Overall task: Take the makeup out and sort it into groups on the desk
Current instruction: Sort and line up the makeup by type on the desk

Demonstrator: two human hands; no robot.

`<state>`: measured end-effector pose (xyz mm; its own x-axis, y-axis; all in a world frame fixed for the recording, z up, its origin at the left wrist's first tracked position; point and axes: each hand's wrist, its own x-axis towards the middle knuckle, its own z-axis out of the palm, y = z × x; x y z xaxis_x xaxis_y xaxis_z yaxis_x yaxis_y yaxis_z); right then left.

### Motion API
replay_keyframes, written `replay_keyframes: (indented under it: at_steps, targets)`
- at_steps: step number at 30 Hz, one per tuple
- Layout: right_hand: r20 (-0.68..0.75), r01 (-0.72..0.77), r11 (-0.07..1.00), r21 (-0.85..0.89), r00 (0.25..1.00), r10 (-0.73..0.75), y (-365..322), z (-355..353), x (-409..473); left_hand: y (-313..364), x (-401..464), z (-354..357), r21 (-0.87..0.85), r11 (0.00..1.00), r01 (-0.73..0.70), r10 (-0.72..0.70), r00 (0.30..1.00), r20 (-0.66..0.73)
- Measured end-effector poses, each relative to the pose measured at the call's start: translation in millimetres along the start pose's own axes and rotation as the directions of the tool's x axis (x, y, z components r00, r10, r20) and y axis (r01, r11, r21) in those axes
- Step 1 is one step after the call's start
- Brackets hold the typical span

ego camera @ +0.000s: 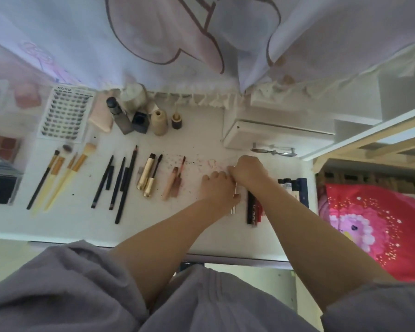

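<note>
Your left hand (pixel 217 188) lies flat on worktop (pixel 82 226); right hand (pixel 248 170) seemingly pinches slim tube (pixel 235 200), long axis toward you, between both.

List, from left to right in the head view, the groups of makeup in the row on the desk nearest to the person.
Yellow-handled brushes → black pencils → gold tubes → pink lip tubes → left hand → right hand → dark tubes.
</note>
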<state>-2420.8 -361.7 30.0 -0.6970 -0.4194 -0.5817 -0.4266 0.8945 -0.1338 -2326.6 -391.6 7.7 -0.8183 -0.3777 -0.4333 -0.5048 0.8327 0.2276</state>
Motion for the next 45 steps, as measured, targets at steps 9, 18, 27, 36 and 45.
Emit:
replay_keyframes:
  at_steps: [9, 18, 27, 36, 45]
  targets:
    - [0.221, 0.001, 0.713, 0.701, 0.950, -0.219, 4, -42, -51, -63, -47, -37, -0.325, 0.943, -0.075, 0.029, 0.989, -0.145]
    - [-0.028, 0.330, 0.692, 0.642, 0.912, -0.409, -30, -57, -106, -103, -83, -101, -0.071, 0.973, -0.221, 0.196, 0.946, -0.258]
    - [-0.020, 0.361, 0.710, 0.605, 0.898, -0.440, -44, -66, -130, -123, -97, -125, -0.084, 0.945, -0.315, 0.275, 0.910, -0.311]
    - [-0.013, 0.351, 0.692, 0.631, 0.896, -0.443, -39, -68, -141, -125, -101, -126, -0.058, 0.940, -0.336, 0.303, 0.902, -0.308]
    - [-0.036, 0.382, 0.659, 0.648, 0.880, -0.475, -29, -71, -140, -117, -101, -131, -0.048, 0.943, -0.329, 0.300, 0.905, -0.303]
